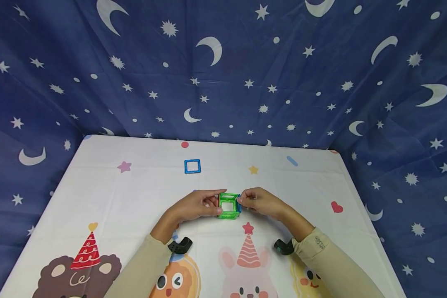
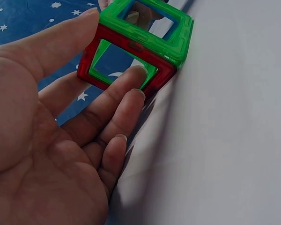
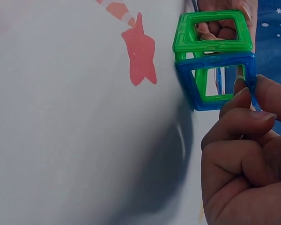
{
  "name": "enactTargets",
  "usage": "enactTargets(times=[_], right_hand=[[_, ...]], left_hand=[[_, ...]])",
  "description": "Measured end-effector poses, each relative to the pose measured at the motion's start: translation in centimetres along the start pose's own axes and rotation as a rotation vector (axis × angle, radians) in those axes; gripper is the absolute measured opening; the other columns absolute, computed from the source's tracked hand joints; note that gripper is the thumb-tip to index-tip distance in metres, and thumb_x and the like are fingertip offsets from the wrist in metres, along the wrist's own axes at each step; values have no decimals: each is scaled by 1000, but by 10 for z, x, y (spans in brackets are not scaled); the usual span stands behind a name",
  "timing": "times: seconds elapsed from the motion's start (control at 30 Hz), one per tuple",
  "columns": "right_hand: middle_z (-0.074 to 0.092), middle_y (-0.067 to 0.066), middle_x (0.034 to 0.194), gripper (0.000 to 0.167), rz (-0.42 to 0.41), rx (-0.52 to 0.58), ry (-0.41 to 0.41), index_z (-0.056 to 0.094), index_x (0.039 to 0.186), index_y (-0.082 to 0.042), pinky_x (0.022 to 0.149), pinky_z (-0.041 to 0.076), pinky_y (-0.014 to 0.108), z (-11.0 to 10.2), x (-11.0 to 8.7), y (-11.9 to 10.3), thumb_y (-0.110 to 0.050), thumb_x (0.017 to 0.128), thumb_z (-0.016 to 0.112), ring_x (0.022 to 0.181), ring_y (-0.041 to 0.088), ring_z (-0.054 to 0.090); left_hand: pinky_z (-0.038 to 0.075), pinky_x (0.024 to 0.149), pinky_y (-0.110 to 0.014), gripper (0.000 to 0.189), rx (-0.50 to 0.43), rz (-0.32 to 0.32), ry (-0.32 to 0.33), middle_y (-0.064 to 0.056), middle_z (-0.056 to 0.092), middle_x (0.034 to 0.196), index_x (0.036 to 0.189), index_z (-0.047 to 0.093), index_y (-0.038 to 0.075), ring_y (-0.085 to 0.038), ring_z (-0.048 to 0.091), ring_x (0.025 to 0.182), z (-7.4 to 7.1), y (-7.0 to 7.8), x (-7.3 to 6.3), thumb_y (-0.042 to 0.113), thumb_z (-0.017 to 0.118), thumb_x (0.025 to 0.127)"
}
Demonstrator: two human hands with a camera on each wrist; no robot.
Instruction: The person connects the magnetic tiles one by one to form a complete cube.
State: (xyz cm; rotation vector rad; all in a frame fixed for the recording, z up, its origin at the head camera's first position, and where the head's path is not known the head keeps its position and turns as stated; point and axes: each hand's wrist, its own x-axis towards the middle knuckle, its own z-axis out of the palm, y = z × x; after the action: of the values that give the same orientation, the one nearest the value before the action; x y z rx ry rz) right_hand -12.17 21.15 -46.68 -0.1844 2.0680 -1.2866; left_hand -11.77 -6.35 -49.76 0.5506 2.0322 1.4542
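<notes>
Head view: green box (image 1: 229,215), just below frame centre.
Left hand (image 1: 193,205): thumb and forefinger grip the box's left end.
Right hand (image 1: 258,202): pinches the blue square (image 3: 220,61) at its right end.
Box joints: uneven squeezing could pop the blue square off, folding the box.

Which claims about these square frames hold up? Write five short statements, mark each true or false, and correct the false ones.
1. The right hand pinches a blue frame of the build. True.
2. The frame lying loose is green. False: the loose frame is blue.
3. The build's red frame is on the left hand's side. True.
4. Only the right hand touches the build. False: the left hand holds it too.
5. The loose frame touches the build. False: it lies apart, farther back on the table.
</notes>
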Motion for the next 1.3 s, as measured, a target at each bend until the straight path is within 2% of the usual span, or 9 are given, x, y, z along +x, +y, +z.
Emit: enactTargets(times=[0.23, 0.6, 0.9, 1.3], right_hand=[[44, -1, 73, 32, -12, 33, -13, 61, 99, 8, 54, 30, 25, -1, 1, 2, -24, 102, 64, 60, 14, 36], [53, 0, 82, 22, -37, -48, 42, 67, 98, -9, 63, 41, 25, -3, -1, 4, -31, 98, 70, 71, 17, 47], [53, 0, 82, 21, -95, -67, 42, 66, 100, -9, 63, 40, 25, -2, -2, 4, -29, 97, 71, 73, 16, 48], [59, 2, 86, 19, -133, -143, 143, 69, 100, -14, 67, 45, 28, -7, -2, 1, -31, 94, 75, 80, 20, 54]], left_hand=[[50, 79, -30, 68, 27, -2, 8, -2, 64, 103, 151, 52, 24, -19, 58, 90, 0, 1, 0, 35, 79, 90], [50, 78, -28, 70, 36, 13, -5, -1, 65, 102, 152, 50, 22, -18, 58, 89, -1, 1, 1, 33, 80, 90], [51, 76, -27, 71, 20, 12, -3, -2, 65, 101, 152, 51, 22, -18, 58, 88, -1, 0, 0, 33, 81, 88], [50, 75, -28, 70, 32, 11, 6, -3, 64, 99, 150, 53, 24, -19, 57, 88, -1, -3, 1, 35, 82, 88]])
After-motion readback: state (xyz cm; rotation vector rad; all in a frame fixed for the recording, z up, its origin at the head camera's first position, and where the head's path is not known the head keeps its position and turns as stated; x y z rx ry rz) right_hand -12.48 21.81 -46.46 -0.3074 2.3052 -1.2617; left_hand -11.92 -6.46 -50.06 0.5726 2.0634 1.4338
